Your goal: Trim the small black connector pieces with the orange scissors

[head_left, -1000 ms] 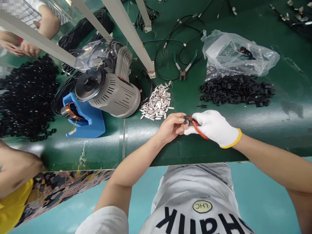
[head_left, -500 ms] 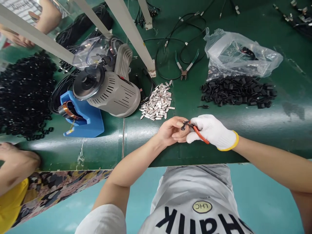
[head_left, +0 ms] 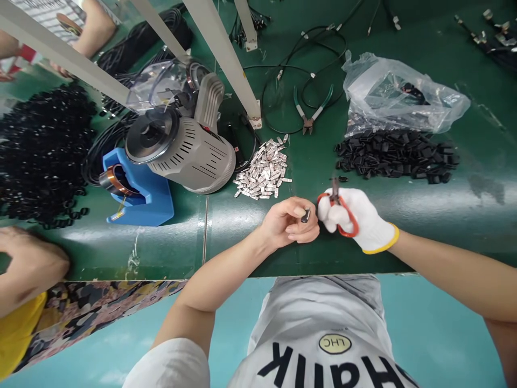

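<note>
Green bench (head_left: 436, 221) first: both hands work near its front edge, best kept steady there, off the pile of black parts (head_left: 396, 156) and smaller heap of silver connectors (head_left: 264, 170). Gloved right hand (head_left: 359, 215), just beside the left: fingers curled snugly round the handles, wrist angled in from the right; should keep that wrap firm and bring the tips in square, away from bare skin. Left hand (head_left: 286, 221): ungloved, fingers curled, thumb pressed down in a pinch. Red-handled pliers (head_left: 335, 197): in the right grip, tips pointing away from body, can't tell if jaws are parted. Black piece (head_left: 306, 215): pinched at left thumb tip, apart from the pliers, small, so probably slips if squeezed off-centre
</note>
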A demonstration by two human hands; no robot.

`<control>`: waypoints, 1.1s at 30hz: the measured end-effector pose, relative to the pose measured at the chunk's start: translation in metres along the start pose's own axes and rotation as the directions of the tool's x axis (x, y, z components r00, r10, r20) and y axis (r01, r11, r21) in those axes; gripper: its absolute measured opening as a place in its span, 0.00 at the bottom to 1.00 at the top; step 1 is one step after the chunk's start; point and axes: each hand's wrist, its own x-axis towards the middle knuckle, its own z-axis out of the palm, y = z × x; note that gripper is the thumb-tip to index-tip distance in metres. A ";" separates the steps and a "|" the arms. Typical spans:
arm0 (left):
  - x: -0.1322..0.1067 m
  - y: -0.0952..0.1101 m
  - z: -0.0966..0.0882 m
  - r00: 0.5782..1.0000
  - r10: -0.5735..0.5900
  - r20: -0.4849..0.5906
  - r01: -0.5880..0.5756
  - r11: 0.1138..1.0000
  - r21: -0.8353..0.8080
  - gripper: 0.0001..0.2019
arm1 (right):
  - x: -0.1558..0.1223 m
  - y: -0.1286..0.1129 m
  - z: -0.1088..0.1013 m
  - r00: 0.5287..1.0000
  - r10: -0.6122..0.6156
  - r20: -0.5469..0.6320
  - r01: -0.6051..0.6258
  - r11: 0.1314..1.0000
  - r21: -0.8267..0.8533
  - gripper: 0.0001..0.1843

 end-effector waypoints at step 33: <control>0.003 0.001 -0.013 0.975 0.213 -0.062 -0.134 0.789 0.599 0.24 | 0.009 -0.001 -0.020 0.973 0.065 -0.221 -0.031 0.987 0.156 0.21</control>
